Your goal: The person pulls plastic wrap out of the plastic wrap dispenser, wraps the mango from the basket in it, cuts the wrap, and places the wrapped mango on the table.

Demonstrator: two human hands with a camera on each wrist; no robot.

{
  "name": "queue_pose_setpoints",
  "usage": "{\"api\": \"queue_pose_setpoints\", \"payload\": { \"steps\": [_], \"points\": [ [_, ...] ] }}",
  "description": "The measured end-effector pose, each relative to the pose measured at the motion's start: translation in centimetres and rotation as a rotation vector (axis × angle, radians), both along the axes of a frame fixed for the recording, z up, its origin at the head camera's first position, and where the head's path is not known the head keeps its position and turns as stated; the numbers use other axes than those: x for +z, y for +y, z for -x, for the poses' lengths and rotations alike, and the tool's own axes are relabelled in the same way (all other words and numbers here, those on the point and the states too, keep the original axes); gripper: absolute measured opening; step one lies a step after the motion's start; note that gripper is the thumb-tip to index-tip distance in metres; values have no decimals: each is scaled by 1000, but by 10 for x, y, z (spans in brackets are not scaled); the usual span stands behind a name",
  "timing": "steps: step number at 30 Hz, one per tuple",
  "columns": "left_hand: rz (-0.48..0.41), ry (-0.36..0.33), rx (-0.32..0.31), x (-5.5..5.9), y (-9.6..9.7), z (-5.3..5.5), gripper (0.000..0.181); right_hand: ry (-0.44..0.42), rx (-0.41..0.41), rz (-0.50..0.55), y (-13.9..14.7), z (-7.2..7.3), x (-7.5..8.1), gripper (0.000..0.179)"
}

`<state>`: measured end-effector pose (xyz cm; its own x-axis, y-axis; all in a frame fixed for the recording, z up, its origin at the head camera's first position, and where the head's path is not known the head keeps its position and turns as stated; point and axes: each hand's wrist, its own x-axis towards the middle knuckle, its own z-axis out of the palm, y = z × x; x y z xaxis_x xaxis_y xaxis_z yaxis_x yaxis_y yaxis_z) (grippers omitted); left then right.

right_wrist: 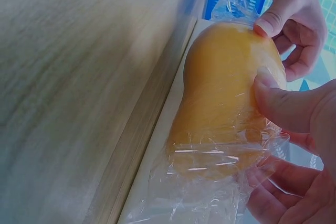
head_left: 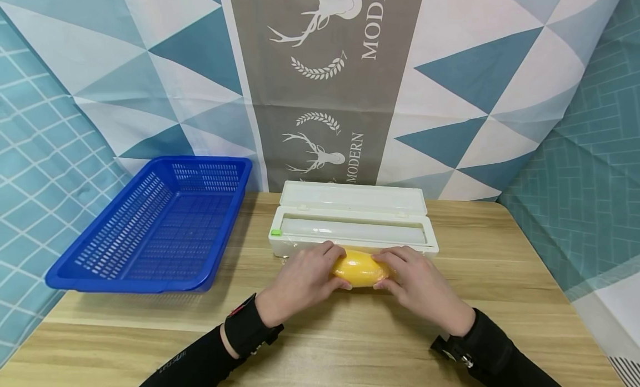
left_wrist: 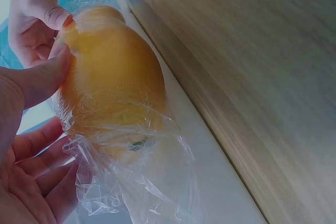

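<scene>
A smooth, rounded yellow fruit (head_left: pixel 359 268) with a slight waist is wrapped in clear cling film, whose loose crinkled ends (left_wrist: pixel 97 182) stick out past it. A small dark green spot shows through the film in the left wrist view. My left hand (head_left: pixel 307 273) holds the left end, thumb on the near side. At the right end, my right hand (head_left: pixel 417 284) grips it likewise, its thumb (right_wrist: pixel 278 103) pressed on the wrapped surface. Right behind the hands stands a white cling film dispenser (head_left: pixel 352 247), lid raised, with a roll (head_left: pixel 350 229) inside.
A blue plastic basket (head_left: pixel 210 262) with perforated sides stands on the left of the wooden table (head_left: pixel 320 342). The dispenser has a green slider (head_left: pixel 276 232) at its left end. A patterned cloth backdrop (head_left: pixel 330 115) rises behind the table's back edge.
</scene>
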<state>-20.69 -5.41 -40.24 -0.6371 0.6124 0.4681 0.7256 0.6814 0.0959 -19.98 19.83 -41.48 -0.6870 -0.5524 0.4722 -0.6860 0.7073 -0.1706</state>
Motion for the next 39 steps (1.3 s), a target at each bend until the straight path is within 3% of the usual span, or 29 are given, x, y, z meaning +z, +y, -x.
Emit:
{"api": "queue_pose_setpoints", "payload": {
  "steps": [39],
  "points": [
    [10, -45, 1, -10, -1, 6, 46, -115, -12, -9, 2, 5, -6, 47]
  ]
}}
